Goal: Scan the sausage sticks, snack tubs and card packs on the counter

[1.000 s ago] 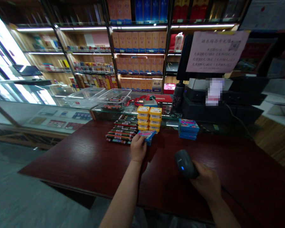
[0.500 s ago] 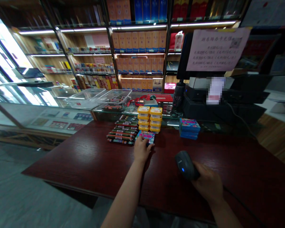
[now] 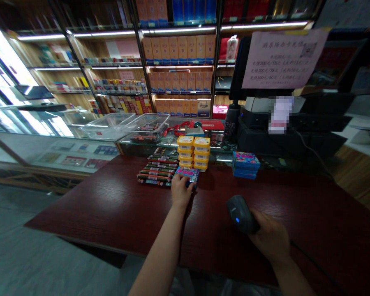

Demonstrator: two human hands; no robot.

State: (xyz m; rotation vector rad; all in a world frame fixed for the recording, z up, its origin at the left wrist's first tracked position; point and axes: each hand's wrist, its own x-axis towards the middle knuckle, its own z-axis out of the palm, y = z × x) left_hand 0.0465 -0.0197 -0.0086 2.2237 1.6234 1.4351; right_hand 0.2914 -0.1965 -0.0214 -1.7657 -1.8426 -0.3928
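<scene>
left hand (image 3: 181, 191) on blue packet (image 3: 188, 174) — right hand (image 3: 269, 238) holds scanner (image 3: 241, 213).

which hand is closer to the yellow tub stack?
Left. The left hand sits just in front of the yellow tub stack, gripping a blue packet beside it. The right hand is farther back and right, holding the scanner.

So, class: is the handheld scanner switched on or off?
On: the scanner, held in the right hand, shows a small blue light glowing on its dark head.

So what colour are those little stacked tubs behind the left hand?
Yellow tubs with white labels, clearest in the head view.
</scene>
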